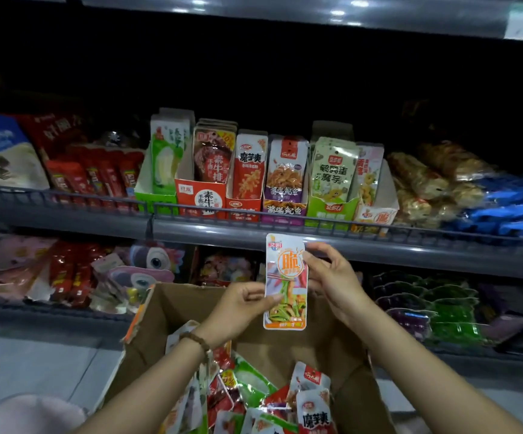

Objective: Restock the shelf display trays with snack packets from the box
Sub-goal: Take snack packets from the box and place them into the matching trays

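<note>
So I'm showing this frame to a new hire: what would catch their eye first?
First, the bright snack packet held upright at centre frame, pinched between the left hand and the right hand. Next, the row of colourful display trays on the shelf just above it. Below the hands, the open cardboard box holds a jumble of mixed packets.

Both hands held one white-and-orange snack packet [286,281] upright above the open cardboard box [285,349]. The left hand [238,311] pinched its lower left edge; the right hand [332,281] gripped its right edge. Loose packets [254,393] lay heaped in the box. Beyond, on the grey shelf [285,234], stood a row of display trays [266,195] with packets standing on end.
</note>
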Demonstrator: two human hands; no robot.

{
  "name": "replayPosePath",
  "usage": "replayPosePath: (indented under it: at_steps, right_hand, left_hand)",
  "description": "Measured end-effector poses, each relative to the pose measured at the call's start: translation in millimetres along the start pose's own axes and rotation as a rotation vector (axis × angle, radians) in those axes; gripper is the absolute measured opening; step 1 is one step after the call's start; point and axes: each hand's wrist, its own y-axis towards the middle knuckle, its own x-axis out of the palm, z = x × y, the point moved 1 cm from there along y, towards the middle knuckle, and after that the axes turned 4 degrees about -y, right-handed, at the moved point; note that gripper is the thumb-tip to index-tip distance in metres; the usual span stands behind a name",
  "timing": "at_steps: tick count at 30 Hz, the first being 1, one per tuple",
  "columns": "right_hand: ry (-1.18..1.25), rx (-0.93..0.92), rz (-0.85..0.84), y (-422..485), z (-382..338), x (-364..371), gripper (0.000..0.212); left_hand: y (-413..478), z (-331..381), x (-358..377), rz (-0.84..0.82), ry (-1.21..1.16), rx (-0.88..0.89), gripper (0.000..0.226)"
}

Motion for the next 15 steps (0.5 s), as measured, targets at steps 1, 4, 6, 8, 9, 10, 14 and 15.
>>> replayPosePath:
  at_steps: [1,4,6,8,9,10,14,15]
  right_hand:
    - [-0.038,-0.014,-0.019,1,-10,-6,0.024]
    - [-0.178,-0.071,-0.115,5,-43,-29,0.043]
    - [-0.306,-0.117,-0.199,10,-67,-45,0.052]
    - [-0.464,-0.135,-0.258,17,-92,-61,0.052]
    - [-0.533,-0.125,-0.282,22,-104,-69,0.048]
    - [-0.587,-0.109,-0.315,26,-115,-78,0.044]
    - [-0.741,-0.181,-0.278,48,-155,-112,0.037]
    - [-0.770,-0.234,-0.220,52,-167,-118,0.036]
  left_hand:
    - [6,7,3,-0.011,0.010,0.021,0.011]
    - [24,26,12,-0.053,0.040,0.073,0.012]
    - [37,41,21,-0.093,0.045,0.083,0.014]
    - [53,55,33,-0.135,0.056,0.093,0.014]
    - [61,62,39,-0.149,0.079,0.110,0.012]
    - [69,70,47,-0.164,0.107,0.137,0.011]
    - [105,98,75,-0.159,0.161,0.261,0.017]
    - [115,104,80,-0.139,0.184,0.284,0.022]
